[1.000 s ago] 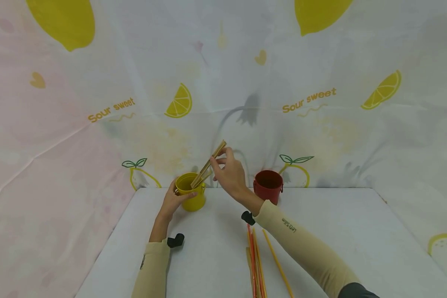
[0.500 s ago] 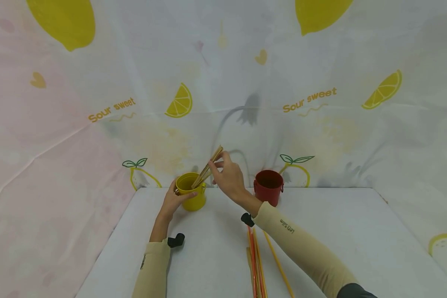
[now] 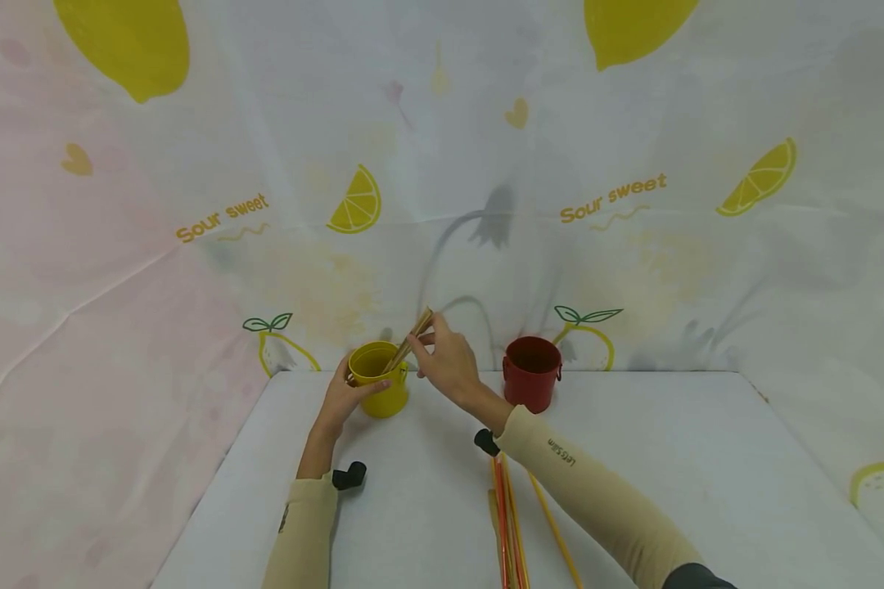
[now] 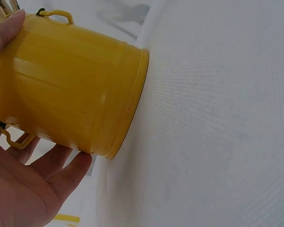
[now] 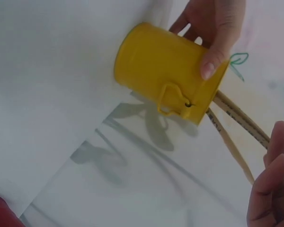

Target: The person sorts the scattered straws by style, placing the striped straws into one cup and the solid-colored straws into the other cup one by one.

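Observation:
My left hand [image 3: 340, 402] grips a small yellow metal bucket [image 3: 385, 399] at the back of the table, thumb on the near side by the rim. In the left wrist view the fingers of that left hand [image 4: 26, 189] reach round the bucket's other side. Just right of the bucket, my right hand [image 3: 451, 360] pinches a long tan stick [image 5: 244, 120] with dark printing, like a chopstick. Its lower end is inside the bucket. A second tan stick [image 5: 232, 149] leans out of the bucket beside it; whether the right hand touches that one I cannot tell.
A dark red bucket [image 3: 532, 376] stands to the right, past my right forearm. Several thin red, orange and yellow sticks [image 3: 507, 523] lie bunched at the table's near middle, a single orange stick [image 3: 555, 528] beside them. Behind the table hangs a lemon-print cloth [image 3: 442, 164].
My right hand has moved down and slightly left, lowering the tan stick further into the yellow bucket. The left hand and both buckets stay where they were.

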`<state>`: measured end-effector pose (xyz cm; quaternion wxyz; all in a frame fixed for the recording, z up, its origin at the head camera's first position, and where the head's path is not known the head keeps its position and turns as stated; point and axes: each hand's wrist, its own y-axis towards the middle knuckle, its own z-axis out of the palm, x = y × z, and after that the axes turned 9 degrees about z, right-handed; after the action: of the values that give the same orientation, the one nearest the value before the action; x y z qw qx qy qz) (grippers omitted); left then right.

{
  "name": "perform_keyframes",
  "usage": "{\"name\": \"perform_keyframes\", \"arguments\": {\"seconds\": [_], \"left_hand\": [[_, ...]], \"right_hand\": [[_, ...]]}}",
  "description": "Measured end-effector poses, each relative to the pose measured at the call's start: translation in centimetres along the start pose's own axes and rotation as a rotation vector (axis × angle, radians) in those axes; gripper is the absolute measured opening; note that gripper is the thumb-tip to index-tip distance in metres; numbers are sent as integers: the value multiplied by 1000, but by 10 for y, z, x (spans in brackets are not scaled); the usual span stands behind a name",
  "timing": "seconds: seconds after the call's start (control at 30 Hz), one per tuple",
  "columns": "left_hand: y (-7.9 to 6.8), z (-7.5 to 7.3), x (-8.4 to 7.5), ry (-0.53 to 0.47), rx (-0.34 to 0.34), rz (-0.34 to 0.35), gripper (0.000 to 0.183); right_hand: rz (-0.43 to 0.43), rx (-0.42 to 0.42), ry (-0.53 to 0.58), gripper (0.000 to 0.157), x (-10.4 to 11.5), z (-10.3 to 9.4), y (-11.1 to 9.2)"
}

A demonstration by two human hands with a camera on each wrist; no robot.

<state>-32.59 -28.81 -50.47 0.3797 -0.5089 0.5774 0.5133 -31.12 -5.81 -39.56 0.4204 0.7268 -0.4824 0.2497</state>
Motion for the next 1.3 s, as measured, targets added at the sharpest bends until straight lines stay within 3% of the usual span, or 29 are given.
{"name": "perform_keyframes", "arguments": {"seconds": [0.5, 0.8, 1.3], "left_hand": [[1, 1, -2, 9, 2, -12, 98], [-12, 1, -33, 4, 35, -22, 92], [-16, 0, -37, -3, 46, -29, 92]], "right_hand": [[54, 48, -72, 27, -13, 22, -1], [96, 75, -77, 17, -18, 33, 0], [129, 101, -50, 21, -23, 42, 2]]}}
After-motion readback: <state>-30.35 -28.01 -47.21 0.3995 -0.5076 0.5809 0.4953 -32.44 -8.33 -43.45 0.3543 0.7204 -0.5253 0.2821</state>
